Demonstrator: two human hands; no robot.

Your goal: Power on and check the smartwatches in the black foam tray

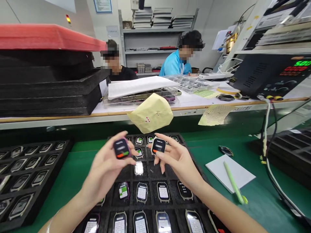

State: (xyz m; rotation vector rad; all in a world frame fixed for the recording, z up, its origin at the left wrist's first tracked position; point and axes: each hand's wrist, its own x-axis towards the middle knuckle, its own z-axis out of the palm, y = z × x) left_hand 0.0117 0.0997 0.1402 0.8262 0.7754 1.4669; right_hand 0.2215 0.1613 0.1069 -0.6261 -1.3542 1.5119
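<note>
Held up in my left hand (103, 166) is a purple-cased smartwatch body (121, 148), its dark screen showing red and green areas at the bottom. My right hand (178, 158) grips a light-cased smartwatch body (158, 146) between thumb and fingers; a red-orange patch lights its screen. Both watches are strapless and face me. Beneath them lies a black foam tray (152, 174) with rows of square compartments. Several lit watches sit in it, among them one with a white screen (141, 192) and a purple one with a green block (123, 191).
Another foam tray of watches (39, 165) lies at the left. To the right are a white notepad (221, 171), a green pen (233, 181) and a dark watch (225, 150). A power supply (274, 76) and stacked black foam trays (48, 87) stand on the shelf. Two people sit beyond.
</note>
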